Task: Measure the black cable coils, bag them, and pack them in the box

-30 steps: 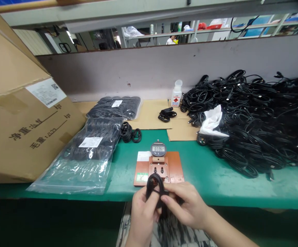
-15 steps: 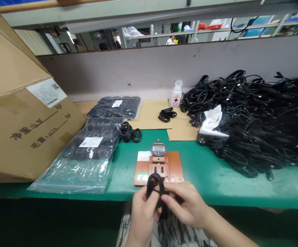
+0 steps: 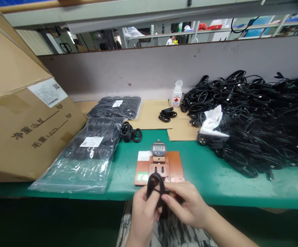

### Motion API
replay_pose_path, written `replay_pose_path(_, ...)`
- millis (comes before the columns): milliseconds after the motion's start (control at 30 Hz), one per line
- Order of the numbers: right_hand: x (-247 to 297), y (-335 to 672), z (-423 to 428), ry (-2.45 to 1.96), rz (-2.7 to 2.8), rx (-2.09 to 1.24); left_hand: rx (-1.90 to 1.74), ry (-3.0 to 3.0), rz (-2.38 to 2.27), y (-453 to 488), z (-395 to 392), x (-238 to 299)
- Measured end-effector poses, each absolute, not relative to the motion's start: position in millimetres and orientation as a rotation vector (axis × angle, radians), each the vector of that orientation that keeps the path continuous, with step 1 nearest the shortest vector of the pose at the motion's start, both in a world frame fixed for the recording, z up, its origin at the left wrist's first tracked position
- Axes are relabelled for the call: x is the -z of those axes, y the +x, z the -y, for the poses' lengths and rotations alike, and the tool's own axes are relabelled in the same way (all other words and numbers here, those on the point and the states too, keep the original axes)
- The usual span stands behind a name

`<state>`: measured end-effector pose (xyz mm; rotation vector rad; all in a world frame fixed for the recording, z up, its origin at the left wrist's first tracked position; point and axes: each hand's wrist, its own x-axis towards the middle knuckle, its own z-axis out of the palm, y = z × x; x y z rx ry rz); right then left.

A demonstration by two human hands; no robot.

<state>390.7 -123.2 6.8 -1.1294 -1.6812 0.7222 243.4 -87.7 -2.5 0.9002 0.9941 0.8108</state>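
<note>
A coiled black cable [image 3: 155,179] is held between both hands at the front of the bench. My left hand [image 3: 145,209] is closed round the coil, its thumb through the loop. My right hand [image 3: 186,202] pinches the cable from the right side; its fingertips partly hide the piece they grip. Just beyond the coil stands a digital dial gauge [image 3: 159,149], its display reading 6603. The gauge is mounted on a reddish-brown fixture [image 3: 176,168], and the coil and hands cover the fixture's front part.
On the right lies a big heap of black cables [image 3: 262,116] with a white cloth [image 3: 212,121] on it. A white bottle [image 3: 176,94] stands behind. Leftward are bagged cables [image 3: 87,154], loose coils [image 3: 126,132], and a large carton [image 3: 22,113]. Another coil [image 3: 167,114] rests on cardboard.
The gauge display has gone from 6600 to 6603. Both hands and the cable keep nearly the same position; the whole view has shifted very slightly.
</note>
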Motion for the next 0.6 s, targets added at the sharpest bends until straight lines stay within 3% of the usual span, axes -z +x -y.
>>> replay_pose_path(600,-4.9,390.2,121.8,-1.086,1.676,-0.653,-0.837,0.873,-0.997,245.1,89.4,0.7)
